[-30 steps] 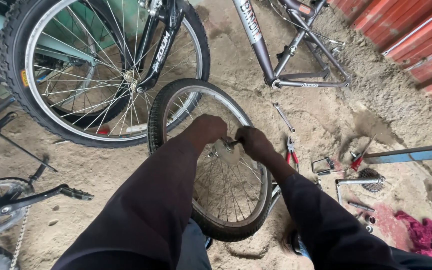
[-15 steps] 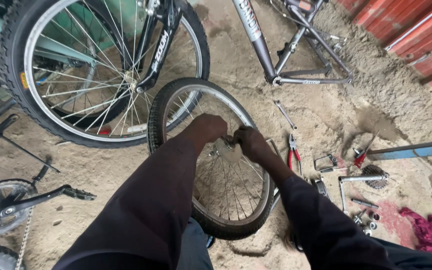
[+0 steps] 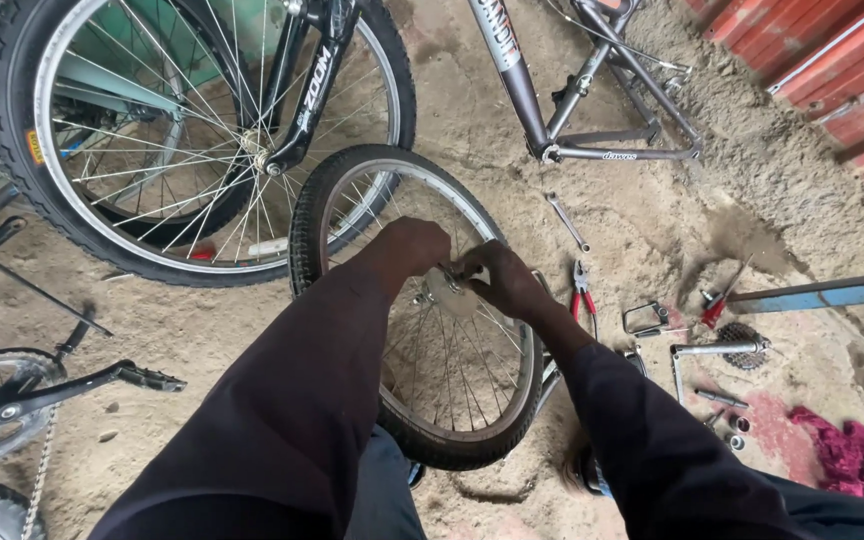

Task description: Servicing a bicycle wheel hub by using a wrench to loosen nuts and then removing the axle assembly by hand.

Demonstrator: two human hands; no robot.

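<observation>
Both hands barely shifted since earlier: left hand [image 3: 410,247] and right hand [image 3: 497,280] pinch the hub [image 3: 442,290] of the loose small wheel [image 3: 352,180] upright on sand, hub work apparently unfinished, pliers [image 3: 582,290] idle beyond.

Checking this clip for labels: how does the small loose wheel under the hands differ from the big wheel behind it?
The small wheel is off any bike, standing bare on the sand, both hands at its hub; the big wheel is mounted in a black fork, untouched. The small wheel is smaller and its tyre looks smoother, while the big wheel's is knobbly. Left hand and right hand meet at the small wheel's centre. Both wheels have silver rims, wire spokes and black tyres.
</observation>
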